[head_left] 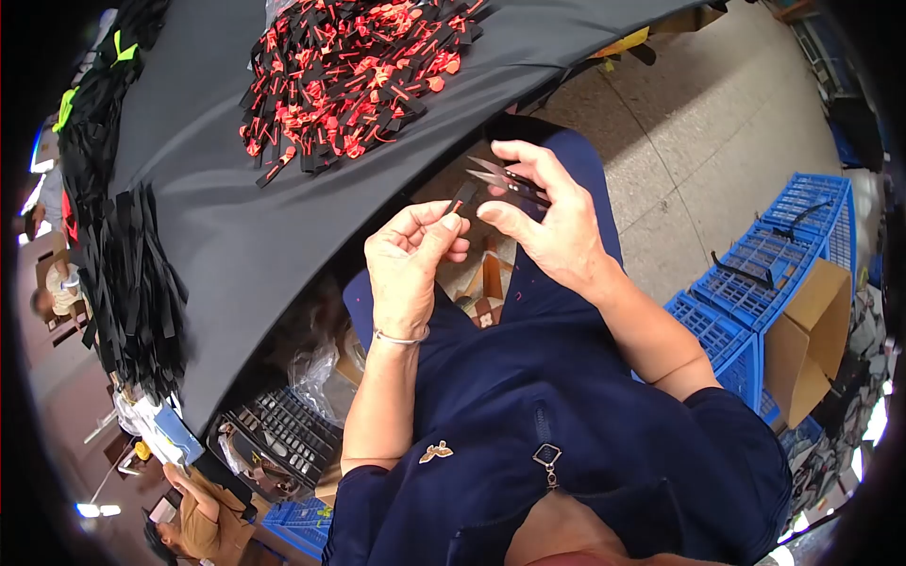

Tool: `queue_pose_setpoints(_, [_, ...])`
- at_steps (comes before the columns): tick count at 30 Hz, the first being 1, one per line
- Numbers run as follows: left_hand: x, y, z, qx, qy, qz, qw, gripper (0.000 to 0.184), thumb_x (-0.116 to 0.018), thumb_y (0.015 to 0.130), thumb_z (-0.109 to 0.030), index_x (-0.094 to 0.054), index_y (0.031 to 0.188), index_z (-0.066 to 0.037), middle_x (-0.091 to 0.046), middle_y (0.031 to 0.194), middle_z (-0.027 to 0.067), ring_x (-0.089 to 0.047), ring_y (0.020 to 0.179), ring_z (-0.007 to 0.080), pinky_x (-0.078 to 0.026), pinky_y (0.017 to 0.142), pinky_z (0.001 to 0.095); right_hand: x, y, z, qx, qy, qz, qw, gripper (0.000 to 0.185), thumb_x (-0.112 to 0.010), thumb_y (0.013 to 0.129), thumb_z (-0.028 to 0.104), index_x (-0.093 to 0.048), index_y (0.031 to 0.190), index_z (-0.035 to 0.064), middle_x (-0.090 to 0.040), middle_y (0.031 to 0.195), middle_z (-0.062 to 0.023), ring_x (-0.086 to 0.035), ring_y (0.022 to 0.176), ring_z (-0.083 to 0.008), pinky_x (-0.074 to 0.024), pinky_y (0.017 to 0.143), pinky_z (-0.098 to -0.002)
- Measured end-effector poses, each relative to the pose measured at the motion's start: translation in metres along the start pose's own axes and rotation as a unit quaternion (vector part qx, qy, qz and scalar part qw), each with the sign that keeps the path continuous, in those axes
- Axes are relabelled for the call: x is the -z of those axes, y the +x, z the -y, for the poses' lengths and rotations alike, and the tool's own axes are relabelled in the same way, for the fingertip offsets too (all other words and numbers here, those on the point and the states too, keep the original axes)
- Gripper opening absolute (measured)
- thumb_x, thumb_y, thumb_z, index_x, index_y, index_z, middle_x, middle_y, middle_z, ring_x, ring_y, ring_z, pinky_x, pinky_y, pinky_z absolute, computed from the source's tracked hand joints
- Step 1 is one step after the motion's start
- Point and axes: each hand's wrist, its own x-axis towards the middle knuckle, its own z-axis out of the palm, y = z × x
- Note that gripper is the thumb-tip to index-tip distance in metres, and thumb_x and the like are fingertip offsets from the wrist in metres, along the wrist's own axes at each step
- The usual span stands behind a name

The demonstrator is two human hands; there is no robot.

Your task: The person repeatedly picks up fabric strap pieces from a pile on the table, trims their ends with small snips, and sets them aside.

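Observation:
My left hand (406,264), a thin bracelet at its wrist, pinches a small black fabric strip with a red-orange end (461,200) between thumb and fingers. Close on its right, my right hand (557,212) is wrapped round a pair of thread snips (512,183). The blades point left toward the strip and stand apart, not touching it. Beyond both hands, a large pile of black strips with red-orange ends (349,80) lies on the black-covered table (245,245).
Bundles of black straps (142,283) hang along the table's left edge. Blue plastic crates (755,274) and a cardboard box (807,340) stand on the right. A dark crate (283,434) sits below the table edge. Another person (203,519) is at lower left.

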Motion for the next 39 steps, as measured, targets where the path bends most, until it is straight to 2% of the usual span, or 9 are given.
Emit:
queue_pose_setpoints(5, [-0.004, -0.002, 0.002, 0.028, -0.049, 0.029, 0.998, 0.019, -0.068, 0.087, -0.010, -0.066, 0.101, 0.003, -0.069, 0.082, 0.0080, -0.063, 0.064, 0.0092, -0.052, 0.062, 0.0207, 0.021, -0.011, 0.004, 0.144, -0.216, 0.012, 0.966, 0.025, -0.077, 0.076, 0.024, -0.065, 0.091, 0.0086, -0.064, 0.074, -0.0026, -0.059, 0.063, -0.0197, -0.0461, 0.056, -0.0312])
queue_pose_setpoints(9, [-0.008, -0.003, -0.001, 0.044, -0.066, 0.040, 0.996, 0.017, -0.067, 0.086, -0.008, -0.066, 0.099, 0.003, -0.069, 0.081, 0.0070, -0.060, 0.062, 0.0083, -0.050, 0.060, 0.0201, 0.020, -0.009, -0.004, 0.185, -0.236, -0.002, 0.954, 0.021, -0.077, 0.075, 0.022, -0.065, 0.087, 0.0097, -0.062, 0.072, -0.0021, -0.057, 0.061, -0.0211, -0.0453, 0.054, -0.0318])
queue_pose_setpoints(18, [-0.006, 0.001, 0.003, 0.056, -0.060, 0.051, 0.995, 0.016, -0.067, 0.086, -0.006, -0.066, 0.099, 0.003, -0.068, 0.080, 0.0068, -0.060, 0.063, 0.0078, -0.049, 0.060, 0.0195, 0.022, -0.008, -0.007, 0.134, -0.222, 0.025, 0.965, 0.018, -0.076, 0.078, 0.020, -0.065, 0.083, 0.0074, -0.061, 0.069, -0.0045, -0.056, 0.059, -0.0222, -0.0461, 0.055, -0.0330])
queue_pose_setpoints(20, [-0.009, 0.000, 0.005, 0.062, -0.032, 0.048, 0.996, 0.015, -0.067, 0.085, -0.004, -0.067, 0.099, 0.004, -0.068, 0.081, 0.0070, -0.060, 0.064, 0.0076, -0.050, 0.060, 0.0193, 0.023, -0.005, -0.014, 0.056, -0.177, 0.026, 0.982, 0.018, -0.076, 0.079, 0.020, -0.065, 0.084, 0.0063, -0.063, 0.070, -0.0052, -0.057, 0.059, -0.0195, -0.0466, 0.056, -0.0311])
queue_pose_setpoints(23, [-0.020, -0.003, 0.004, -0.018, 0.090, -0.001, 0.996, 0.012, -0.067, 0.085, -0.001, -0.068, 0.096, 0.003, -0.069, 0.082, 0.0051, -0.061, 0.067, 0.0067, -0.050, 0.062, 0.0199, 0.019, -0.004, -0.014, -0.109, 0.029, 0.030, 0.993, 0.022, -0.076, 0.082, 0.022, -0.064, 0.084, 0.0037, -0.066, 0.074, -0.0044, -0.060, 0.066, -0.0096, -0.0475, 0.060, -0.0251])
queue_pose_setpoints(28, [-0.018, -0.002, 0.028, -0.400, 0.395, -0.043, 0.826, 0.022, -0.072, 0.075, 0.004, -0.071, 0.096, -0.003, -0.071, 0.086, 0.0111, -0.069, 0.076, 0.0216, -0.055, 0.070, 0.0290, 0.020, 0.003, -0.006, -0.300, 0.134, 0.153, 0.932, 0.021, -0.072, 0.086, 0.020, -0.064, 0.085, 0.0010, -0.062, 0.072, -0.0007, -0.055, 0.067, -0.0039, -0.0462, 0.062, -0.0217])
queue_pose_setpoints(32, [-0.024, -0.009, 0.030, -0.315, 0.346, -0.059, 0.882, 0.031, -0.073, 0.077, 0.000, -0.069, 0.108, -0.002, -0.071, 0.094, 0.0120, -0.069, 0.082, 0.0185, -0.054, 0.073, 0.0275, 0.020, 0.002, -0.014, -0.255, 0.130, 0.167, 0.944, 0.018, -0.064, 0.091, 0.016, -0.064, 0.086, -0.0008, -0.062, 0.072, -0.0003, -0.055, 0.069, -0.0046, -0.0470, 0.064, -0.0218])
queue_pose_setpoints(35, [-0.013, -0.006, 0.038, -0.165, 0.190, -0.003, 0.968, 0.036, -0.073, 0.079, -0.004, -0.066, 0.115, -0.002, -0.071, 0.096, 0.0098, -0.067, 0.086, 0.0136, -0.053, 0.074, 0.0261, 0.019, 0.003, -0.020, -0.180, 0.165, 0.169, 0.955, 0.016, -0.062, 0.092, 0.013, -0.065, 0.087, -0.0012, -0.062, 0.072, -0.0003, -0.055, 0.069, -0.0047, -0.0469, 0.063, -0.0219])
queue_pose_setpoints(39, [-0.011, -0.008, 0.028, 0.002, 0.107, 0.062, 0.992, 0.026, -0.067, 0.088, -0.008, -0.064, 0.111, 0.005, -0.070, 0.094, 0.0096, -0.066, 0.082, 0.0127, -0.053, 0.076, 0.0237, 0.020, 0.008, -0.019, -0.189, 0.155, 0.165, 0.956, 0.013, -0.064, 0.090, 0.011, -0.065, 0.088, -0.0014, -0.062, 0.072, -0.0007, -0.056, 0.070, -0.0047, -0.0478, 0.064, -0.0225])
